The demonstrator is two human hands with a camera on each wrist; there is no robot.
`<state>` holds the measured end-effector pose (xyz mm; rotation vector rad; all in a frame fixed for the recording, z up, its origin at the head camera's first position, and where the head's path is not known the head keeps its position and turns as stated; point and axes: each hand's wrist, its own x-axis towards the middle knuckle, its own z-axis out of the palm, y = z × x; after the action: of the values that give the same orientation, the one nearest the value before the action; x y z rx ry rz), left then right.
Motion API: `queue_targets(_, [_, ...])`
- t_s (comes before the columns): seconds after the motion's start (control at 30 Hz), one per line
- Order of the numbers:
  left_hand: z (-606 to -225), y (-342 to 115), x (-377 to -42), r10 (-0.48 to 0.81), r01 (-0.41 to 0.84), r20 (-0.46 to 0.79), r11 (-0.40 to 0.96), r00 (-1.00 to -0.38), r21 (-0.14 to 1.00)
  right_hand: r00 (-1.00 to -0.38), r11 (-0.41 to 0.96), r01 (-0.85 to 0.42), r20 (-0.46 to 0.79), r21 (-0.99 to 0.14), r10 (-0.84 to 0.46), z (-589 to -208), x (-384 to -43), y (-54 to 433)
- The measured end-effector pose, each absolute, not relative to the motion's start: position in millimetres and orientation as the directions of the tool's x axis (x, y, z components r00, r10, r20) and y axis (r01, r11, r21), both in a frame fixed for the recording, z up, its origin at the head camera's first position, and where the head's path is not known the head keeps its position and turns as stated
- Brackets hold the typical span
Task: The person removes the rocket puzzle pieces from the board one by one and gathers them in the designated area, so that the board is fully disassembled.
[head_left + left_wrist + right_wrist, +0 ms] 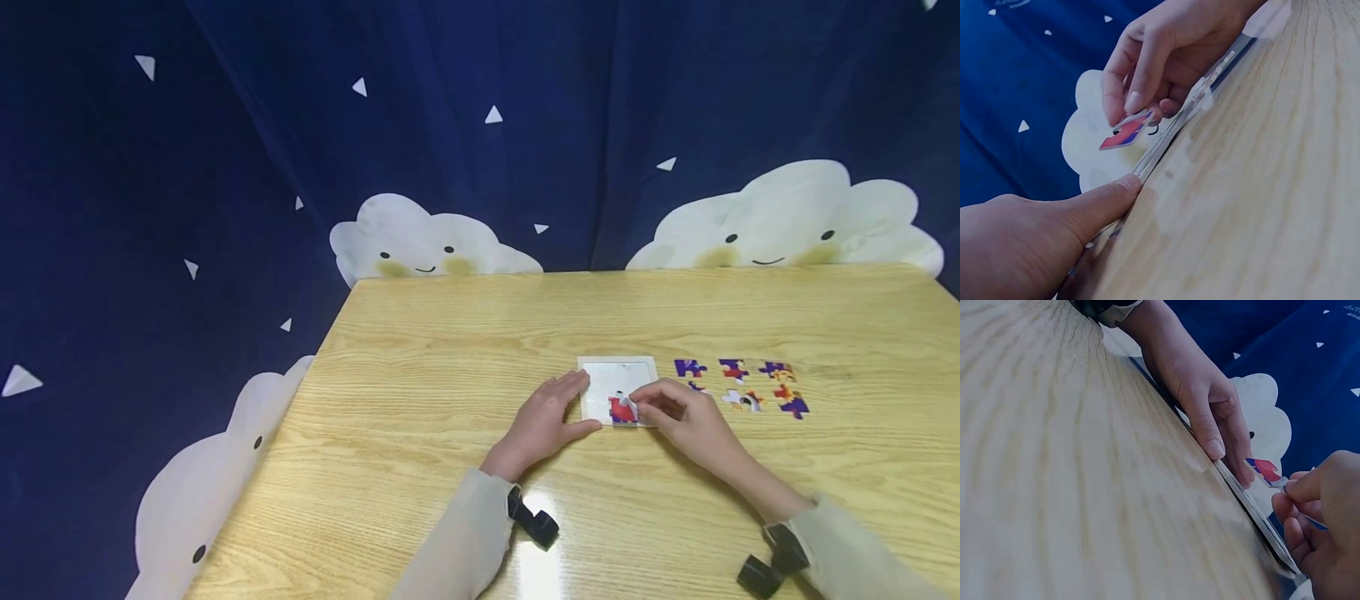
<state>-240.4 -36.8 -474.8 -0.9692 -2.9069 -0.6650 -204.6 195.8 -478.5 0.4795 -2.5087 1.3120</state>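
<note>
A small white puzzle tray (617,360) with a raised rim lies flat on the table. My left hand (545,419) rests along its left side, fingers at the left edge and thumb by the near left corner. Between thumb and fingers, my right hand (693,423) pinches a red and purple puzzle piece (623,410). Both wrist views show this piece (1127,132) held tilted just above the tray. In the right wrist view, the piece (1264,469) is beside the left hand's fingers. The right hand partly covers the tray's right side.
To the right of the tray, several loose puzzle pieces (733,369) lie in rows on the wooden table (420,358). One piece (696,387) is partly hidden behind the right hand. A dark blue curtain (450,150) with clouds and triangles hangs behind and at the left.
</note>
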Motion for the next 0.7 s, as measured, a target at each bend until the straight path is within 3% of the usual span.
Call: queue_targets(0.7, [-475,-37,-240,0.575,0.571,0.132,0.705,-0.807,0.421,-0.913,0.583,-0.381,0.391,-0.718,-0.116,-482,-182,234])
